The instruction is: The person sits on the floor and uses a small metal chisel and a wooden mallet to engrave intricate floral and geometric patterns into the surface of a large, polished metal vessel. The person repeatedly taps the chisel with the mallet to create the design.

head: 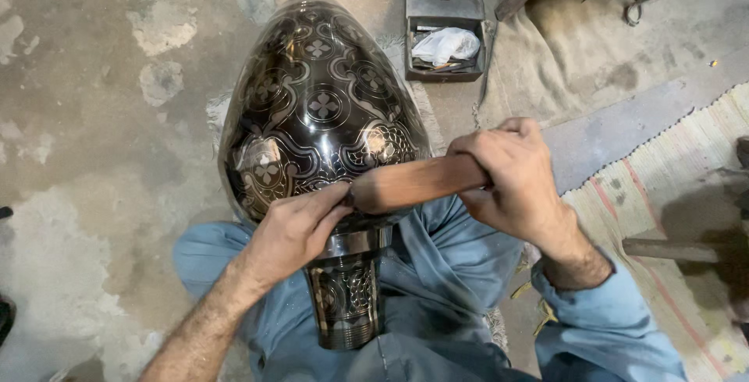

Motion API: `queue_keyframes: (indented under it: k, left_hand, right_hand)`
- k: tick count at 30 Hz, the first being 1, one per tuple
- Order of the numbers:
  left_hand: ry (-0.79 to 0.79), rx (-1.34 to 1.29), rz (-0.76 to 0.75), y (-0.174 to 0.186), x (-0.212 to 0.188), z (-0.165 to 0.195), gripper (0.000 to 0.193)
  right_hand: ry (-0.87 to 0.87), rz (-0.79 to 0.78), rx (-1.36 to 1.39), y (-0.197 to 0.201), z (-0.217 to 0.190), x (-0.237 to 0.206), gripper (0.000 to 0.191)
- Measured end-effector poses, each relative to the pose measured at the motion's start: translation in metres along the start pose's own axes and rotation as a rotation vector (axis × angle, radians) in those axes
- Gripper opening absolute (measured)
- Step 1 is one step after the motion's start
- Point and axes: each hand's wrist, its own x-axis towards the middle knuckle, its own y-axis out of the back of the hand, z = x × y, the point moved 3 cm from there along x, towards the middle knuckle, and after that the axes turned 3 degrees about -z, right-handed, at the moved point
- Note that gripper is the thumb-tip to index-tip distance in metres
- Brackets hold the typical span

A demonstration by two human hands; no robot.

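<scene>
Left hand (292, 230) grip pinches something hidden, perhaps chisel; right hand (511, 175) clasps wooden mallet (413, 183) over engraved vase (320, 109).

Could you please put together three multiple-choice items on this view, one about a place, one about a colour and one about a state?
1. Where does the small open metal box sit?
A. On the floor beyond the vase
B. In the person's lap
C. On top of the vase

2. What colour are the person's clothes?
A. Red
B. Light blue
C. Black

3. How is the wooden stick held?
A. Lying loose on the floor
B. In the left hand alone
C. Gripped by the right hand, with the left hand at its other end

Answers:
1. A, as the box rests on the ground past the patterned dark vase, next to its upper part.
2. B, since the sleeve and lap cloth are light blue.
3. C, because the right hand wraps the stick while the left fingers meet its tip against the vase.
</scene>
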Motion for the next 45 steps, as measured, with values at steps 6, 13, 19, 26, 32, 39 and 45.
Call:
queue_keyframes:
  k: [6, 13, 19, 26, 32, 39, 45]
  left_hand:
    - [-0.001, -0.111, 0.247, -0.027, -0.030, -0.008, 0.025]
    - [0.080, 0.085, 0.485, -0.053, -0.048, 0.002, 0.031]
    - [0.198, -0.121, 0.667, -0.078, -0.058, 0.002, 0.031]
    - [0.244, -0.184, 0.744, -0.091, -0.062, -0.003, 0.032]
    - [0.258, -0.197, 0.773, -0.092, -0.062, -0.001, 0.035]
    - [0.126, -0.319, 0.877, -0.090, -0.059, 0.006, 0.035]
    - [0.069, -0.461, 0.914, -0.106, -0.061, -0.004, 0.041]
  right_hand:
    - [0.220, -0.182, -0.166, 0.016, -0.038, 0.047, 0.040]
    - [0.438, -0.232, -0.205, 0.014, -0.079, 0.079, 0.024]
    - [0.676, -0.238, -0.315, 0.006, -0.105, 0.085, 0.019]
    - [0.696, -0.228, -0.524, -0.003, -0.127, 0.086, 0.029]
    - [0.730, -0.241, -0.519, -0.003, -0.129, 0.081, 0.023]
    - [0.553, -0.296, -0.876, -0.019, -0.086, 0.097, 0.022]
    - [0.526, -0.376, -0.781, -0.021, -0.076, 0.109, 0.021]
